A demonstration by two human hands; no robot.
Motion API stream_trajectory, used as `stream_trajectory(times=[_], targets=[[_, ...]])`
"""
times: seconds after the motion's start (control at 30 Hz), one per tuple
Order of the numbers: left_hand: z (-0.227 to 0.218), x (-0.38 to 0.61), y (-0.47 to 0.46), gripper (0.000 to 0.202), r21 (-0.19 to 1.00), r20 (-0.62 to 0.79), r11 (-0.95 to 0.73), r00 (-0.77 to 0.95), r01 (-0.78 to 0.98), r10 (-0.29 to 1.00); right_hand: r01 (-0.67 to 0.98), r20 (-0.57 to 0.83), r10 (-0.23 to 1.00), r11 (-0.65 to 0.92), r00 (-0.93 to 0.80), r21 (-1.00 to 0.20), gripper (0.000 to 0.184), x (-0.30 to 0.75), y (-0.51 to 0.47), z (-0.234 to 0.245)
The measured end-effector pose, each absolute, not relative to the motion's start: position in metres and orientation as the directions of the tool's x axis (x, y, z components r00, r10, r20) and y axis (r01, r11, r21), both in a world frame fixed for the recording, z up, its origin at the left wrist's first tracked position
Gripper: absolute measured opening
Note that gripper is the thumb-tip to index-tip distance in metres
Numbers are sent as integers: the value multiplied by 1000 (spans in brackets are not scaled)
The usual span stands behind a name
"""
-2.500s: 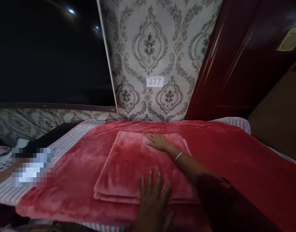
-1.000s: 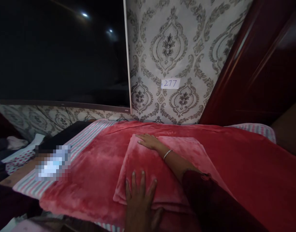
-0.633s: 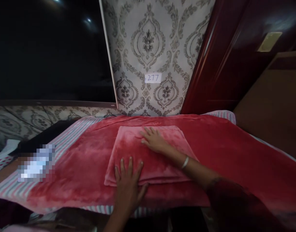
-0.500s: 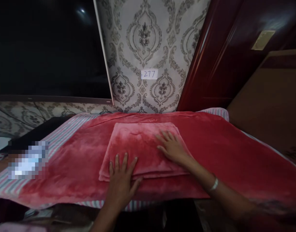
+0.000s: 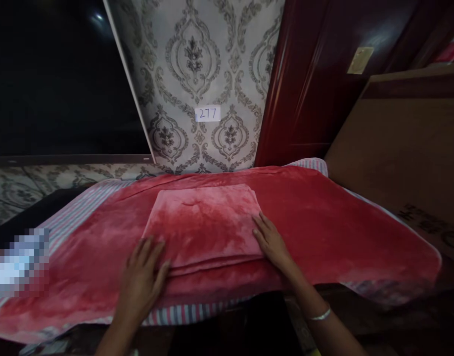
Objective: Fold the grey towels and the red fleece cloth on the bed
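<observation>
A folded pink-red plush cloth (image 5: 204, 225), squarish with layered front edges, lies on a larger red plush cover (image 5: 316, 227). My left hand (image 5: 141, 272) rests at its near left corner, fingers stretched forward and the thumb apart. At the right edge, my right hand (image 5: 271, 242) touches the cloth with its fingers extended; a light bracelet (image 5: 319, 314) circles that wrist. Both hands are open, and neither grips the fabric. Under the red cover, a striped cloth (image 5: 186, 313) shows along the front.
A dark television screen (image 5: 64, 84) is at the left, before patterned wallpaper (image 5: 193, 29) bearing a paper marked 277 (image 5: 207, 113). A dark red door (image 5: 304, 89) stands behind. A large cardboard box (image 5: 401, 148) borders the right side. Something pixelated (image 5: 19, 264) lies at the left.
My right hand has drawn back from the top of the folded cloth to its right edge. My left hand has shifted outward to the left corner. The view has turned slightly right.
</observation>
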State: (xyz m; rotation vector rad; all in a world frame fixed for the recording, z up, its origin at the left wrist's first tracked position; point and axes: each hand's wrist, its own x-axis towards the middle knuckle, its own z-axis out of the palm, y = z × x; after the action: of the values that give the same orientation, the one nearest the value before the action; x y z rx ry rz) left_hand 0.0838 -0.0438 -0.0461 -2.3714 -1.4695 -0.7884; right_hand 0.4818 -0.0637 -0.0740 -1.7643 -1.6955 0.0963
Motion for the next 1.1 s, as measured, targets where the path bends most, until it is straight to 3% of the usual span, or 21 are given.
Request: stream_trajectory(times=[0.07,0.17,0.43,0.7,0.8,0.93,1.03,1.1], targets=[[-47,65,-42,58,143,530,-421,290,896,797,821,391,908,107,149,-561,59,492,-80,-83],[-51,50,-44,67,220,436,-414,290,884,852,826,403,913,178,65,-535,68,497,-106,-89],[-52,40,-35,59,71,463,-557,467,827,753,851,407,912,250,-47,-462,79,497,-114,-85],[-49,43,-28,46,153,562,-551,386,821,731,889,498,867,240,-16,-389,71,499,-105,-81],[-12,48,-20,41,155,596,-547,364,822,716,900,564,825,268,-30,-343,61,507,-96,-48],[82,61,-15,39,113,676,-470,279,875,682,883,725,689,355,-26,-306,41,518,-85,36],[153,67,-10,49,140,755,-413,173,900,632,846,829,552,395,95,-360,31,525,-83,107],[188,65,3,60,242,728,-439,137,865,671,775,823,542,442,170,-452,30,531,-78,145]])
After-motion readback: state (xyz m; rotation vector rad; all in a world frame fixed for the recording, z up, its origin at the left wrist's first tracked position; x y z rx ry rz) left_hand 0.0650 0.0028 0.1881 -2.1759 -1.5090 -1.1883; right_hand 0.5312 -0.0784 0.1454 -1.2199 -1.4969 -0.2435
